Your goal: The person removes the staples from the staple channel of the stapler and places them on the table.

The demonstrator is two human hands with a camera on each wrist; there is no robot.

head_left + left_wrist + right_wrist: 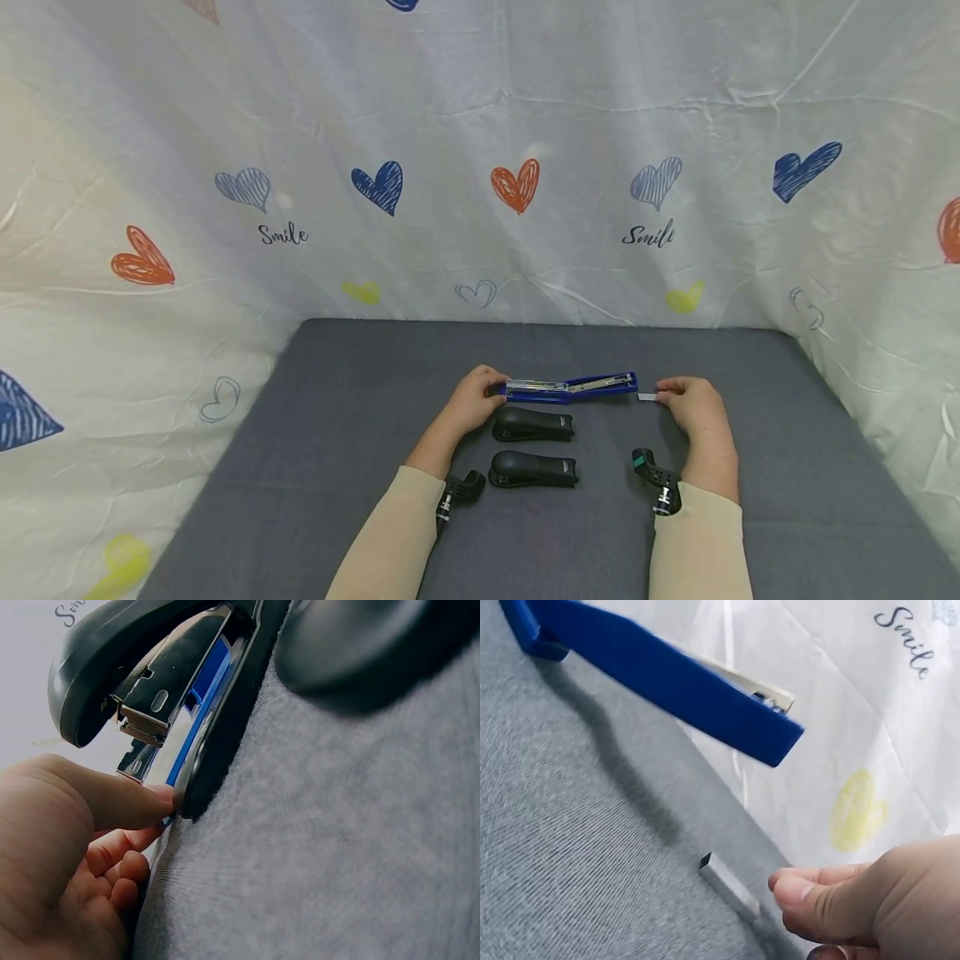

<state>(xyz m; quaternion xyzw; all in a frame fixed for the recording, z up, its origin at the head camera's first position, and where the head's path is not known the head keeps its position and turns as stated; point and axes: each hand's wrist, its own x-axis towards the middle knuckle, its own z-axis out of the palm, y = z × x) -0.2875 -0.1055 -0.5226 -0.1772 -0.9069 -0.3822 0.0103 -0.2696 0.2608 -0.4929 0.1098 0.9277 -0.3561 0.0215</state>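
Note:
A blue stapler (536,392) lies folded wide open, its metal channel and inner parts showing. At its left end my left hand (474,402) pinches the blue base between thumb and fingers; the left wrist view shows the thumb (142,806) on that end, partly behind a black stapler. Past its right end, a short silver strip of staples (731,889) lies on the cloth. My right hand (693,404) is beside the strip's right end, thumb and forefinger close together. In the right wrist view a small gap shows between these fingertips (793,891) and the strip.
Two black staplers, one nearer the blue one (532,424) and one closer to me (532,470), lie in front of the blue stapler. Grey cloth (375,400) covers the table. A white curtain (450,250) with printed hearts hangs behind the far edge.

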